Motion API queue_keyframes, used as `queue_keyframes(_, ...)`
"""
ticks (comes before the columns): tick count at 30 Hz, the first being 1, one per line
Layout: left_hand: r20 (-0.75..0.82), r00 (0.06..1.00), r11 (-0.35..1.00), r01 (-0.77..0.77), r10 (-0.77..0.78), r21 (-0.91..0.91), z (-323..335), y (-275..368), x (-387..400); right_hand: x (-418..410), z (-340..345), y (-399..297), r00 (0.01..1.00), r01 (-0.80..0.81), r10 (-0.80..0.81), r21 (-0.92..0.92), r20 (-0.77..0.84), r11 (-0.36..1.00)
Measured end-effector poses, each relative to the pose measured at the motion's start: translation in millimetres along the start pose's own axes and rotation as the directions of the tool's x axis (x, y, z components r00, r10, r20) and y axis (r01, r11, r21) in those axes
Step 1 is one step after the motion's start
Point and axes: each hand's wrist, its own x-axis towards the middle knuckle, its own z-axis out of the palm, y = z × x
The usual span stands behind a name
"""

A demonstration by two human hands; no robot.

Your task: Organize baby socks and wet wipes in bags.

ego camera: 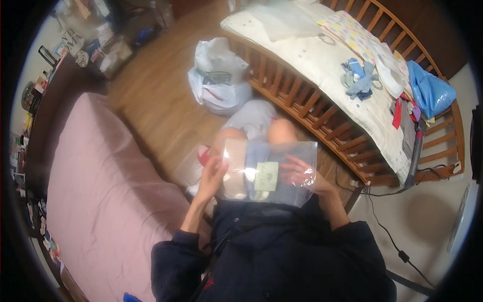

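Observation:
A clear plastic zip bag (pixel 292 192) lies over my lap, held in both hands. Folded garments show through it, a beige one (pixel 234 170) and a light blue one (pixel 256 151), possibly socks. A pale yellow-green paper note (pixel 266 176) with handwriting is on the bag. My left hand (pixel 213 173) grips the bag's left end. At the right end, my right hand (pixel 302 175) supports the bag, its spread fingers seen through the clear plastic; whether they are beneath or inside it, I cannot tell.
White plastic bags (pixel 220 79) stand on the wooden floor (pixel 158 102) ahead. On the right is a wooden slatted crib (pixel 302 98) whose mattress bears blue garments (pixel 358 79) and a blue plastic bag (pixel 430 90). A pink-covered bed (pixel 109 196) is at left; a cable (pixel 385 226) runs along the right.

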Motion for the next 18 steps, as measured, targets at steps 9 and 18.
queue_keyframes(9, 0.029, 1.000, 0.972, 0.015, -0.008, -0.233, -2.2, 2.1, -0.9, 67.8, 20.6, 38.0, 0.990, -0.094, 0.109, -0.158, 0.088, 0.983)
queue_keyframes(18, -0.231, 0.970, 0.975, 0.029, -0.081, -0.220, -49.7, 38.1, 0.2, 20.6, 44.1, -47.6, 0.975, 0.181, -0.175, 0.033, -0.134, 0.983)
